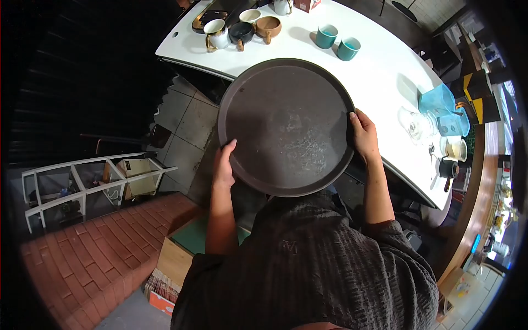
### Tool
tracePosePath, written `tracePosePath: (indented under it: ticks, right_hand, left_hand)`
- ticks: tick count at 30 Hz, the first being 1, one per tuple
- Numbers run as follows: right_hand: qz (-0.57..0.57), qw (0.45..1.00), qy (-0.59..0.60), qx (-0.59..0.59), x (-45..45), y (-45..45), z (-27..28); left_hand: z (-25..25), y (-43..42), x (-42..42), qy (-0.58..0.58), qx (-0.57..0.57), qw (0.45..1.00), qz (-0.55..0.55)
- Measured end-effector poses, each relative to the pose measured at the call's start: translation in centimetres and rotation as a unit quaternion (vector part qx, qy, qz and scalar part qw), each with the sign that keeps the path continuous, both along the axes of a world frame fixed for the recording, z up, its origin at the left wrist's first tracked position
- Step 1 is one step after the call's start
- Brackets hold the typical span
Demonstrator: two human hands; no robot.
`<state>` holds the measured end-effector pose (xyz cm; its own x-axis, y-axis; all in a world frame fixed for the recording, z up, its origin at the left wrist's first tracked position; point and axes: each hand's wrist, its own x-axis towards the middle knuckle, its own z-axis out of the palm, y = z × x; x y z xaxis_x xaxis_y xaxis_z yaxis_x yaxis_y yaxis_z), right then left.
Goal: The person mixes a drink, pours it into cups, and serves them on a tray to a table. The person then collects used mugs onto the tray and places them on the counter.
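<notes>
You hold the round tray (289, 129) between your hands, in front of your body, its far part overlapping the edge of the white table (379, 82) in your view. Your left hand (223, 168) closes on the rim nearer you; your right hand (365, 135) closes farther along the opposite side, thumb over the rim. The fingers underneath are hidden, so you can't tell how well they support it. With the grips uneven, the tray could roll or dip if one hand lifts faster. Swing it forward too low and its far rim could catch the table edge or knock the dark cup (241, 34) or teal cups (326, 37) beyond your grip. Its hollow face points up towards you; being round, it has no long axis.
</notes>
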<state>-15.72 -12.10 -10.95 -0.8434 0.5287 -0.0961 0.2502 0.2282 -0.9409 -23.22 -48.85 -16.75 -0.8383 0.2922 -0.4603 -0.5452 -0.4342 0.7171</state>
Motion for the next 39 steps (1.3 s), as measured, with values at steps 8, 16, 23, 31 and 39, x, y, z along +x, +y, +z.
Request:
tracePosePath:
  ticks: [8,16,23,31,39]
  right_hand:
    - [0.031,0.982,-0.058,0.178,-4.6,7.2,-2.4]
    - [0.091,0.969,-0.035,0.227,-8.0,10.9,-4.0]
    - [0.113,0.974,-0.065,0.184,-10.3,12.9,-4.0]
    - [-0.058,0.967,0.002,0.247,-16.2,15.1,-5.2]
    - [-0.033,0.967,0.058,0.244,-19.5,14.2,-6.0]
  left_hand:
    - [1.2,7.9,-3.3,0.045,-0.167,0.984,0.047]
    - [0.7,11.3,-4.7,0.054,-0.194,0.976,0.079]
    - [0.7,12.1,-5.3,0.031,-0.199,0.975,0.090]
    - [-2.4,11.0,-6.3,0.017,-0.238,0.967,0.089]
    - [-0.5,11.1,-6.4,0.043,-0.409,0.911,0.011]
